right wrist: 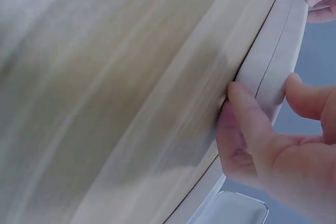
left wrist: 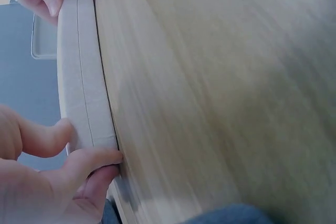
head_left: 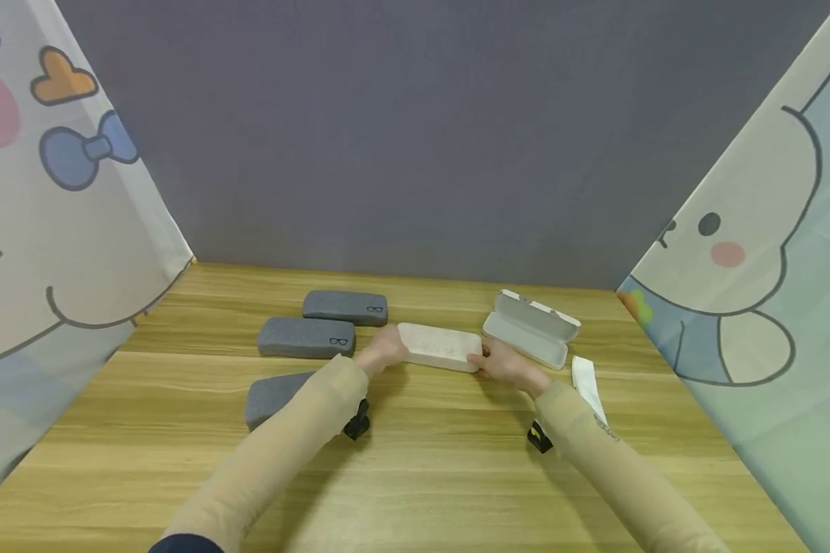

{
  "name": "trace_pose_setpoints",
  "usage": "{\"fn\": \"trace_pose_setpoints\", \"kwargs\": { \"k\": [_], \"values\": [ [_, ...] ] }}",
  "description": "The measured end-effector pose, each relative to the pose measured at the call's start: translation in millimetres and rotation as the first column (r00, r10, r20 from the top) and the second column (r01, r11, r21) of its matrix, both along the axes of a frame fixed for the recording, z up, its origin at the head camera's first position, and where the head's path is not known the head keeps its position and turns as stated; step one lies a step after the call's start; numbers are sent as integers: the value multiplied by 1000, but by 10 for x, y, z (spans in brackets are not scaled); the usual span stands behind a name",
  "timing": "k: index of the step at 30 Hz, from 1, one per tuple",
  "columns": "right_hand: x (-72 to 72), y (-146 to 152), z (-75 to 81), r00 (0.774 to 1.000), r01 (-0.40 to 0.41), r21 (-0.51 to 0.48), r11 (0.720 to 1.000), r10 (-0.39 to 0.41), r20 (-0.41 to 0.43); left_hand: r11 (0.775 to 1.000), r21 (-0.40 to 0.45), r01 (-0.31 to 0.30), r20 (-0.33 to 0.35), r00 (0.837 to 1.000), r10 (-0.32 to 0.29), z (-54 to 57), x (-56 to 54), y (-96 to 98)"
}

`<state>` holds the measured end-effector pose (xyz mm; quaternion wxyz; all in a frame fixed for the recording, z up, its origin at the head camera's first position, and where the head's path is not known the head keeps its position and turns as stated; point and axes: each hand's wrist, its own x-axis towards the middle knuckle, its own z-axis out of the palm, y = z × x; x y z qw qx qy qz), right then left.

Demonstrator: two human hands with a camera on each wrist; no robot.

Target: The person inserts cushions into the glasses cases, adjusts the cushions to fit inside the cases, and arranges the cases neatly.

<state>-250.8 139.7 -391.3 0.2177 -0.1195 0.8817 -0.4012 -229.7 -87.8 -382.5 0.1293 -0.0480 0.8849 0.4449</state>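
Note:
A closed white glasses case (head_left: 437,346) lies lengthwise between the two hands, close over the wooden tabletop. My left hand (head_left: 386,348) pinches its left end; my right hand (head_left: 503,361) grips the right end. In the left wrist view, the left thumb sits along the upper edge of the case (left wrist: 86,77), and the fingers press its side near the table. The right wrist view gives a similar hold by the right hand (right wrist: 283,140), with a thin lid seam running along the case (right wrist: 270,51).
An open white glasses case (head_left: 529,334) with a grey inside stands just right of the right hand. Beside it lies a white strip of cloth (head_left: 586,384), partly behind the right sleeve. Three closed grey cases (head_left: 304,338) sit at left, the nearest partly covered by the left sleeve.

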Motion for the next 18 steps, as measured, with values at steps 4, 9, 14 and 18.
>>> {"fn": "trace_pose_setpoints", "kwargs": {
  "k": [4, 9, 14, 18],
  "values": [
    [-17, 0, 22, 1000, -13, 20, 1000, 13, 3, 1000, 21, -9, 29, 1000, 8, 23, -3, -12],
    [-46, -18, 50, 999, -42, 15, 999, 42, 16, 1000, -8, 1, 55, 998, 0, 48, 1, -51],
    [-45, -17, 67, 997, -52, -5, 999, 52, 49, 997, -65, 42, 99, 994, -36, 70, 0, -71],
    [-20, -16, 59, 996, -57, -2, 998, 57, 66, 992, -89, 85, 132, 989, -73, 89, 20, -88]
  ]
}}
